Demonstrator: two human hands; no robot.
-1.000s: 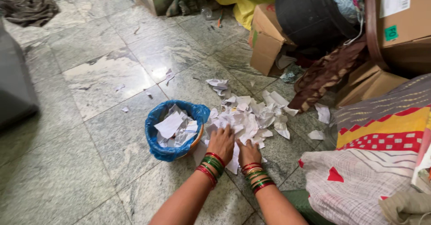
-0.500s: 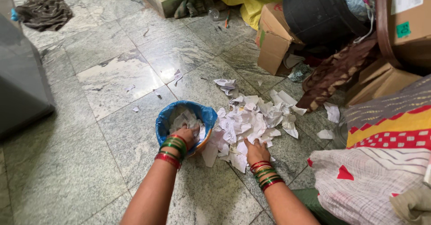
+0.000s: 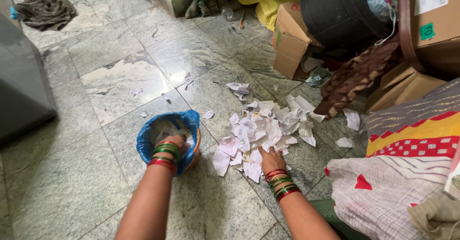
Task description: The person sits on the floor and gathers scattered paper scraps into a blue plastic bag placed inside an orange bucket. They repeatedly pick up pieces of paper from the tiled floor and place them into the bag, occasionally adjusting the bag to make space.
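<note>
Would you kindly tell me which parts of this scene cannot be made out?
All in the head view:
- Left hand: fingers reach into the blue-lined bin, so any grip is hidden.
- Right hand: palm down on the torn paper pile, underside hidden.
- Cardboard boxes: cut off by the right edge.
- Small scraps on the floor: too small to read.

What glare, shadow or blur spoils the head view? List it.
Head view: soft, even daylight; a pale sheen of glare on the polished stone floor up left; only faint shadows under the bin and the paper pile; left hand in the bin and right hand on the scraps are fairly sharp; the fabric at the right edge is softer, and the edges look slightly stretched.
</note>
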